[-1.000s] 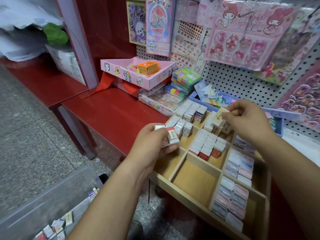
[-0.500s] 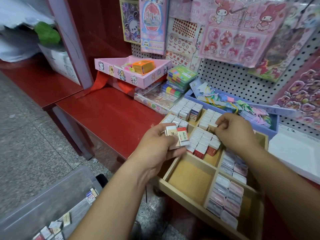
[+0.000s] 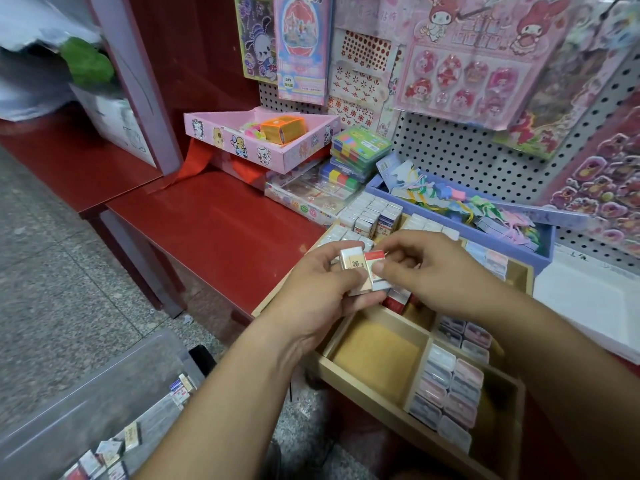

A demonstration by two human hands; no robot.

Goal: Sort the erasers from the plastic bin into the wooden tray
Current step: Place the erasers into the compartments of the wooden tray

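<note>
Left hand (image 3: 318, 289) gripped erasers (image 3: 363, 271); right hand (image 3: 433, 271) pinched one. Tray (image 3: 367, 393) looked mostly filled, one near compartment bare; bin (image 3: 86, 393) held more.

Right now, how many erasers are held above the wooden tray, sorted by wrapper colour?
Cream-labelled eraser: 1
Red-topped eraser: 1
Total: 2 showing

Both sit in the left hand. The right hand pinches the red-topped one with its fingers. I cannot tell whether another eraser hides beneath them.
</note>
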